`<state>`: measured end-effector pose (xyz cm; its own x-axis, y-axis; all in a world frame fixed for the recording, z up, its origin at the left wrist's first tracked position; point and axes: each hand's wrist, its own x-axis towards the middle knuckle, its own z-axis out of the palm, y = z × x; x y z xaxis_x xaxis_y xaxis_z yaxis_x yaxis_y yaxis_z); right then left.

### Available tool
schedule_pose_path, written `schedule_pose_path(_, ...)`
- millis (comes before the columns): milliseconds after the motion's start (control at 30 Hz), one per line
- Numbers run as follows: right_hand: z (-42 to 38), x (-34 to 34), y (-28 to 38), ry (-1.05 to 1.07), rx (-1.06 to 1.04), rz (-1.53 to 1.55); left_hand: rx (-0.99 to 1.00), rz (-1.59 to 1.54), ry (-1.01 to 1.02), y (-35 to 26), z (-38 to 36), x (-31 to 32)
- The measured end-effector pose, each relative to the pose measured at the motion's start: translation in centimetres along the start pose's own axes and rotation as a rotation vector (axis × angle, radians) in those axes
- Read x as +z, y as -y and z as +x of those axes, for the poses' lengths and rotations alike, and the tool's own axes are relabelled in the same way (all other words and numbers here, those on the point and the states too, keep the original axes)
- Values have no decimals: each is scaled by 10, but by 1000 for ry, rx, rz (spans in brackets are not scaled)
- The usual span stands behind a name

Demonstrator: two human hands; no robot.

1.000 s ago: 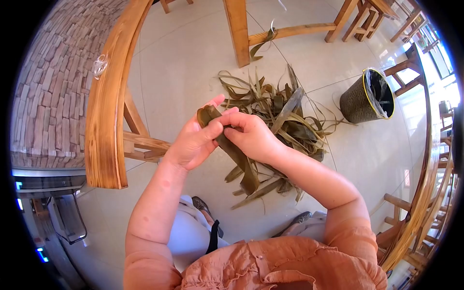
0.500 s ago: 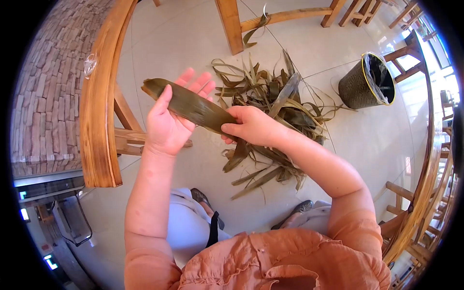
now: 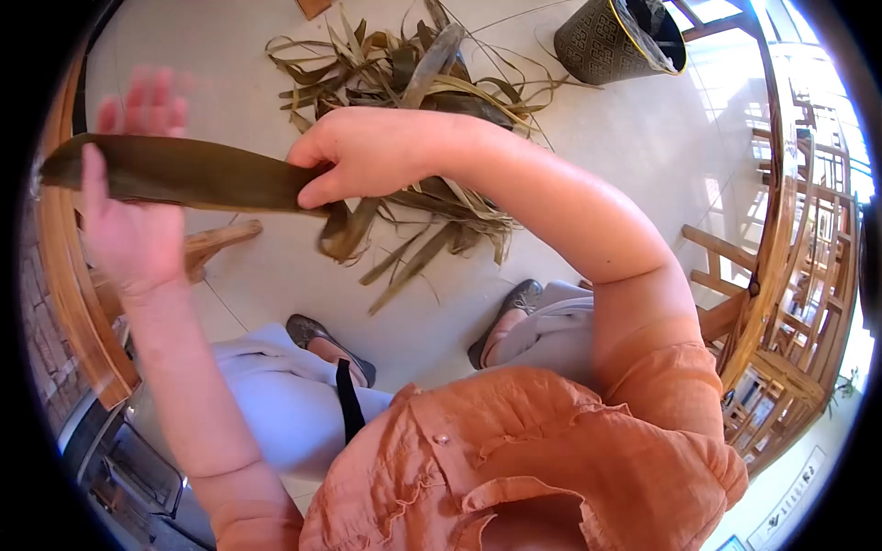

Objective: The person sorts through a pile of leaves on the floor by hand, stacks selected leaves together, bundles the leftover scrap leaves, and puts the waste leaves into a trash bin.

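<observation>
A long stack of broad green-brown bamboo leaves (image 3: 211, 174) stretches between my two hands, in front of my body. My right hand (image 3: 344, 158) pinches its right end between thumb and fingers, and a loose leaf tip (image 3: 342, 237) hangs below that grip. On the left, my left hand (image 3: 138, 211) lies palm up under the leaves. Its thumb crosses over them while its fingers, blurred by motion, stretch out beyond the far edge. Underneath on the floor is a heap of similar leaves (image 3: 404, 73), partly covered by my right forearm.
A dark patterned bin (image 3: 595, 41) with a yellow rim and a plastic liner stands at the upper right. Wooden furniture (image 3: 781, 165) runs along the right side, and a wooden bench edge (image 3: 87, 312) is at the left. My shoes (image 3: 333, 347) rest on the tiled floor.
The view has shifted, so the leaf heap and bin sit higher and further left. Both hands have swung left with the leaves, which lie more level. My right arm reaches further across.
</observation>
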<state>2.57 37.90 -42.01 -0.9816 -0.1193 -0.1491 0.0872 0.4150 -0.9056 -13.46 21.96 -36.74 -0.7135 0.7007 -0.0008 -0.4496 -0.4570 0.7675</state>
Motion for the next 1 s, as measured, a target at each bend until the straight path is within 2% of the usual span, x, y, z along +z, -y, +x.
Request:
schedule_pose_path(100,-6,-5,-24,36,38,-260,266,210,-305,-12,2,35)
schedule_pose_path(200,-27,-17,-57,2,120,-407,301,231,-464,-21,7,25)
schedule_pose_path(233,-34,-22,-75,24,177,-472,189,103,-163,-32,10,-5)
schedule_pose_path(267,-49,-24,-96,-91,160,-449,73,-24,141,-47,14,-52)
schedule_pose_path(300,-60,-28,-111,-117,252,-514,-48,-150,445,-54,17,-76)
schedule_pose_path(333,-73,-29,-120,-68,363,-586,173,153,-302,-50,17,-63)
schedule_pose_path(367,-85,-31,-130,-14,472,-658,108,133,-219,-50,15,-68)
schedule_pose_path(433,-112,-7,-138,63,462,-773,-13,90,-62,-49,5,-84)
schedule_pose_path(467,-124,5,-148,104,456,-827,-10,144,-147,-41,1,-72)
schedule_pose_path(567,-158,35,-219,27,367,-1291,-101,124,-95,-32,-5,-67)
schedule_pose_path(600,-163,26,-227,-10,340,-1193,-112,129,-94,-30,-6,-63)
schedule_pose_path(700,-160,-21,-203,-218,626,-914,-133,142,-130,-23,-14,-49)
schedule_pose_path(767,-164,-54,-197,-569,539,-534,-154,149,-175,-17,-17,-38)
schedule_pose_path(833,-164,-90,-169,-748,558,104,-198,125,-113,-11,-21,-34)
schedule_pose_path(900,-164,-111,-129,-891,517,283,-228,97,-126,-5,-22,-30)
schedule_pose_path(1000,-168,-127,-109,-994,388,586,-230,119,-174,0,-21,-24)
